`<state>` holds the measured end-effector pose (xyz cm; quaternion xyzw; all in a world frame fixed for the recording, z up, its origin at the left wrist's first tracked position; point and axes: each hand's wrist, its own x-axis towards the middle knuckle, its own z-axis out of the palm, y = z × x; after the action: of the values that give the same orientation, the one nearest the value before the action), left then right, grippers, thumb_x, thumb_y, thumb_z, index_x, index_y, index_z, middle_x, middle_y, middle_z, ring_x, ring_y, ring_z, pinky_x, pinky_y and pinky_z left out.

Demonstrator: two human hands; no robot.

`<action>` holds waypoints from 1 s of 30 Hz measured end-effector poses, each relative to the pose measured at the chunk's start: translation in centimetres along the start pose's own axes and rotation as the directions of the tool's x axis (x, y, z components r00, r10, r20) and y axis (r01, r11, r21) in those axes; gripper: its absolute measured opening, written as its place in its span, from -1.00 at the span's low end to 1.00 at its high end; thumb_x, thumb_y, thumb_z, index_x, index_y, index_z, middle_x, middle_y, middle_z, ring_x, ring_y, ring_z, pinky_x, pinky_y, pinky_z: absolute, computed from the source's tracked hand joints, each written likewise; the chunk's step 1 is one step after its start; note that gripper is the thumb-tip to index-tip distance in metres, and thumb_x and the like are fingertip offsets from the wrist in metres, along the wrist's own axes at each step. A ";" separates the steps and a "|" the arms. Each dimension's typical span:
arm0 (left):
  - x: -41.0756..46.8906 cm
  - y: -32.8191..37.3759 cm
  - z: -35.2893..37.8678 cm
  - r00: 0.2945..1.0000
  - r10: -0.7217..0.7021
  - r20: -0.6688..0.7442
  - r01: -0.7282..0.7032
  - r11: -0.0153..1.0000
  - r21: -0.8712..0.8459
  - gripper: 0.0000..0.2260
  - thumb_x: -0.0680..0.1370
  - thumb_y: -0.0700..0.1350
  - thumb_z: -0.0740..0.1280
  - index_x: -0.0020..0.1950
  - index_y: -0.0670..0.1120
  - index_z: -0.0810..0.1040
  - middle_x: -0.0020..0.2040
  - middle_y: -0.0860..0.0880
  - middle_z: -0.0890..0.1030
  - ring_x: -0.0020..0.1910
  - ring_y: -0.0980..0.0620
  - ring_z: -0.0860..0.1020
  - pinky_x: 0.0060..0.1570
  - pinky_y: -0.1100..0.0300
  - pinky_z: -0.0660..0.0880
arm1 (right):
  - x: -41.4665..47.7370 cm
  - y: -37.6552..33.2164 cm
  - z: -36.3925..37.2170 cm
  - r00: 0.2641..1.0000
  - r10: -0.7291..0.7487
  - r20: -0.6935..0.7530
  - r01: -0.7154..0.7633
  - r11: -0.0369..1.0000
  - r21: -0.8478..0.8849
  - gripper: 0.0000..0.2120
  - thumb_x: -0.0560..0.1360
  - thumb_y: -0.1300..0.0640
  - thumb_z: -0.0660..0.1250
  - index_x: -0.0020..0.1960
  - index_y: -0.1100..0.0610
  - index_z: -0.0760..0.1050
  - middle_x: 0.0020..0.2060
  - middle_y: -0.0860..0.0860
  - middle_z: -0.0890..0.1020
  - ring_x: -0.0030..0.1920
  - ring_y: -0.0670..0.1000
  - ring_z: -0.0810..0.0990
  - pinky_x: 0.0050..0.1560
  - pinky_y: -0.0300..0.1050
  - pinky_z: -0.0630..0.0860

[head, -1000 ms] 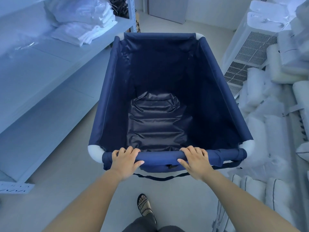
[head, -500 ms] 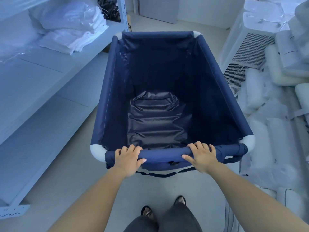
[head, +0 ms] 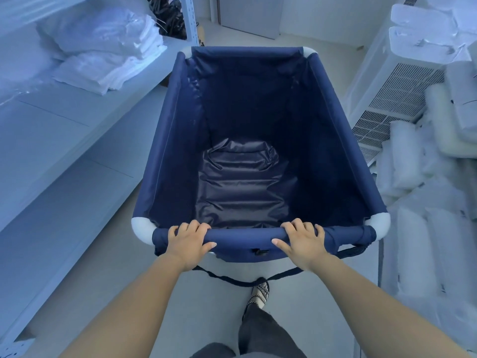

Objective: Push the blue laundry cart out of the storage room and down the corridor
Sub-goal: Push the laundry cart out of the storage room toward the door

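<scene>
Gripping the cart [head: 178, 140] rail, the left hand [head: 187, 244] and right hand [head: 303, 245] are clenched; the door [head: 247, 14] at 12 o'clock is not reached, so most is judged left.

The blue laundry cart [head: 165, 151] fills most of the aisle between a white shelving unit [head: 77, 140] on the left and, on the right, a white vented appliance [head: 392, 99] with stacked white pillows [head: 423, 228] beside it. A narrow strip of bare floor [head: 134, 197] runs along the cart's left wall beside the lower shelf; on the right the cart's near corner sits just beside the pillows. Folded white linens [head: 108, 68] lie on the upper shelf, near the cart's far left corner. Ahead, open floor leads to a door [head: 247, 16]. Both hands, left hand [head: 188, 244] and right hand [head: 302, 244], wrap the near rail, and a loose strap [head: 232, 280] hangs below it, near a sandalled foot [head: 259, 290].
</scene>
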<state>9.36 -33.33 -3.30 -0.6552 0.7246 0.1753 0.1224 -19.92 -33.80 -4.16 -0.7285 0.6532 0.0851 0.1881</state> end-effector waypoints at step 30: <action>24.0 -2.7 -11.6 0.998 -0.014 0.060 0.020 0.995 -0.101 -0.63 0.61 0.17 0.02 0.37 0.08 0.24 0.30 0.08 0.33 0.30 -0.02 0.27 0.42 -0.11 0.03 | 24.6 0.6 -10.9 0.997 -0.027 -0.077 0.016 0.990 -0.142 -0.48 0.53 -0.31 -0.05 0.32 0.00 0.26 0.16 -0.01 0.43 0.20 0.08 0.37 0.38 0.10 0.11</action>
<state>9.95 -60.17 -2.75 -0.6612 0.7051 0.2302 0.1121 -18.59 -60.66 -3.42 -0.7497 0.6446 0.1001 0.1110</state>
